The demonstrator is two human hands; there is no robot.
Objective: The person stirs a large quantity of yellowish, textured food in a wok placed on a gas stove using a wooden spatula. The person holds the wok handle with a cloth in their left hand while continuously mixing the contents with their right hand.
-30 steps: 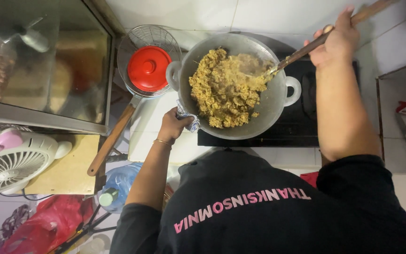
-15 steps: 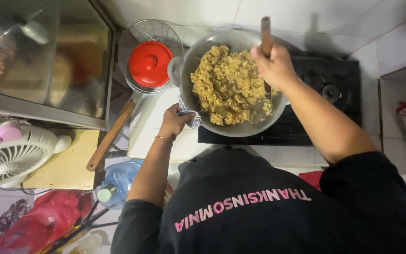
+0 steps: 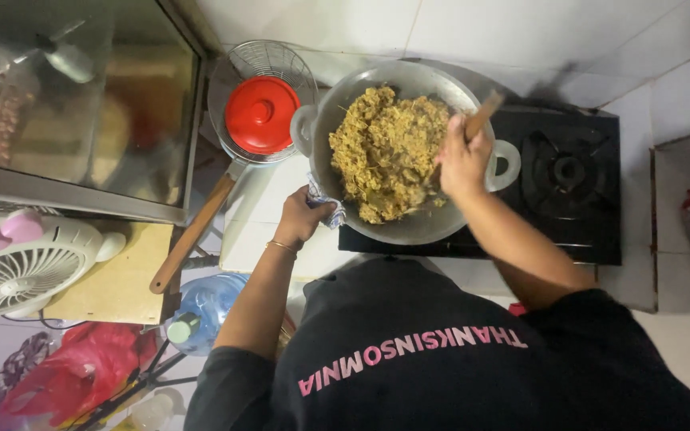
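Far left: a white fan [image 3: 17, 267] on a wooden board [image 3: 117, 275], with a glass cabinet [image 3: 81, 104] above it. Below, a red plastic bag [image 3: 69, 375] and a blue water jug [image 3: 205, 307].

Next: a wire strainer [image 3: 293, 68] with a long wooden handle, and a red lid [image 3: 261, 114] resting in it.

My left hand [image 3: 301, 217] is closed around a folded cloth [image 3: 327, 209], pinching it against the near-left rim of the wok [image 3: 409, 231].

Centre: the wok sits on the black gas stove [image 3: 569, 215], over its left side. The rice mixture [image 3: 385, 152] inside looks yellow-brown and evenly mixed, heaped loosely; by my judgement the cooking is well advanced, stirring ongoing, nothing dished out yet.

My right hand [image 3: 465, 164] is fisted on the wooden spatula [image 3: 482, 116], its blade hidden in the food.

Right: the second burner [image 3: 569, 170] stands bare.
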